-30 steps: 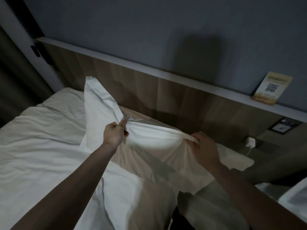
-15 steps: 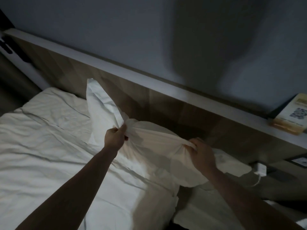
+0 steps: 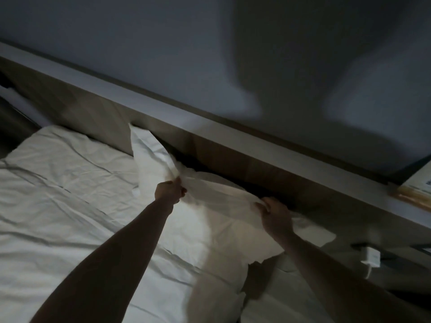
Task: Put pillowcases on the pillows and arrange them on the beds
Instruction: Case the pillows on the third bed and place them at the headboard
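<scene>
A white pillow in its pillowcase (image 3: pixel 219 224) lies at the head of the bed (image 3: pixel 58 206), against the wooden headboard (image 3: pixel 256 164). One corner of the case sticks up at the left (image 3: pixel 144 148). My left hand (image 3: pixel 169 191) pinches the upper edge of the pillowcase. My right hand (image 3: pixel 276 216) grips the same edge further right, close to the headboard. The fabric is stretched between both hands. The room is dim and the picture is blurred.
A white ledge (image 3: pixel 210 122) tops the headboard, with a small card stand (image 3: pixel 417 194) at its right end. A white charger with a cable (image 3: pixel 370 258) is plugged in at the lower right. Another white pillow or bedding (image 3: pixel 291 297) lies below my right arm.
Both hands have lowered the pillow toward the mattress and the headboard, still gripping its upper edge. The raised left corner has sunk. The view has tilted and shifted left.
</scene>
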The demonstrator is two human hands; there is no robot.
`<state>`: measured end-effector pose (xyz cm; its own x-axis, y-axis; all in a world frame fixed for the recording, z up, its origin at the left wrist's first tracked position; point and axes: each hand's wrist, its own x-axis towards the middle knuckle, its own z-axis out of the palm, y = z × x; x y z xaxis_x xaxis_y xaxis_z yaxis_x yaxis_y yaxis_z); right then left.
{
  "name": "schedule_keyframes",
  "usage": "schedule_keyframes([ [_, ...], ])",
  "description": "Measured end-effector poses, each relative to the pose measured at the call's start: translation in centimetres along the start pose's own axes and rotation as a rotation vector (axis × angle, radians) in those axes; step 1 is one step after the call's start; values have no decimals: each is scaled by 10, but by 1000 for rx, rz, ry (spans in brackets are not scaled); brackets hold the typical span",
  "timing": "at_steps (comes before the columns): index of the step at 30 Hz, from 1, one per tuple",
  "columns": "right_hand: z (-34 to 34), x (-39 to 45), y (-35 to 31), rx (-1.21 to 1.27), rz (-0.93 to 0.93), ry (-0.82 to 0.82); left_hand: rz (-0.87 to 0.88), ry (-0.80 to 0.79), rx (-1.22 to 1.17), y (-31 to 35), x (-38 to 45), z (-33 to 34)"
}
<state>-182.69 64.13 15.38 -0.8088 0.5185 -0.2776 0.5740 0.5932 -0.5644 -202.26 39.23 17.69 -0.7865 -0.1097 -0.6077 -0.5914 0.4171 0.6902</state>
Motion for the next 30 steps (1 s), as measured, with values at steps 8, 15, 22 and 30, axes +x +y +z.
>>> schedule_keyframes([
  [8,-3,-2,31,-193,22,26,38,-52,193,1,25,2],
  [15,-9,-2,96,-351,269,-10,-98,-148,112,-7,35,10],
  [22,-31,4,81,-2,263,122,-39,-96,9,10,43,36],
  [30,4,-6,105,191,340,270,56,-203,128,-29,26,22],
])
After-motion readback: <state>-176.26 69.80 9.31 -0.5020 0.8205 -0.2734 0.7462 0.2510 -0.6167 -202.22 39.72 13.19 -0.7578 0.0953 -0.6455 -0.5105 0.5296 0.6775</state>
